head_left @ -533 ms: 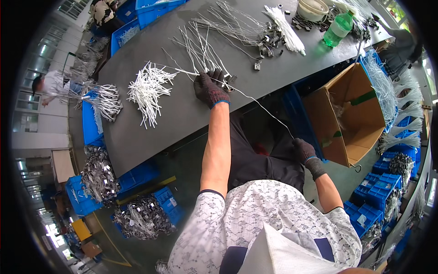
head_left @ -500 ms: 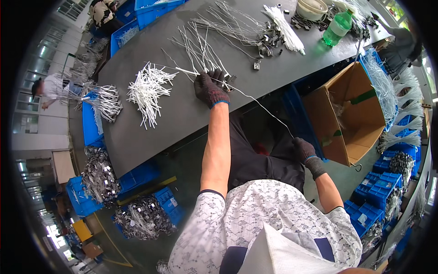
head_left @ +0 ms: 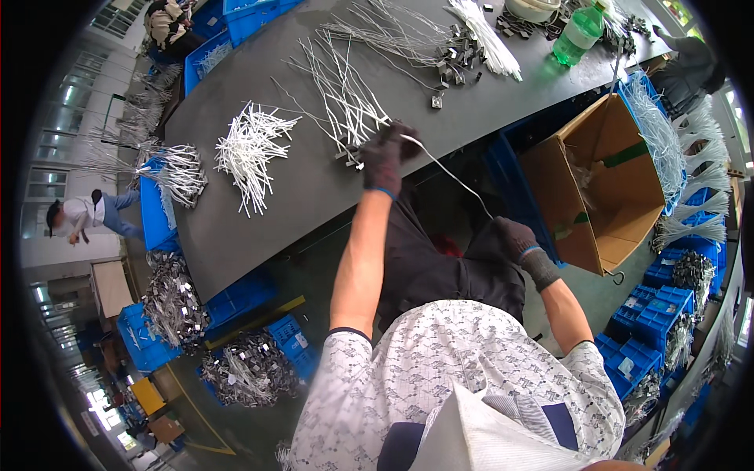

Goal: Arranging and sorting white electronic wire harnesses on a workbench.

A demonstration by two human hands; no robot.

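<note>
My left hand (head_left: 385, 161), in a dark knitted glove, is just above the middle of the frame, over the table (head_left: 208, 235)'s near edge. Its fingers are bent in and grasping the white wire (head_left: 457, 183); how each fingertip presses on it I cannot tell, since the dark glove hides the detail. The wire leaves my left fingers and slopes down to the right, slightly bowed, to my right hand (head_left: 514, 238), right of the middle of the frame. There my fingers are folded into a loose fist, grasping the wire's lower part, with hardly any gap between fingers and palm.

Just beside my left hand, toward the upper middle of the frame, thin wires (head_left: 342, 86) fan out across the table. The pile of short white tubes (head_left: 253, 153) lies left of them, well apart from my fingers. Near my right hand, at the right of the frame, the cardboard box (head_left: 580, 231) stands open.
</note>
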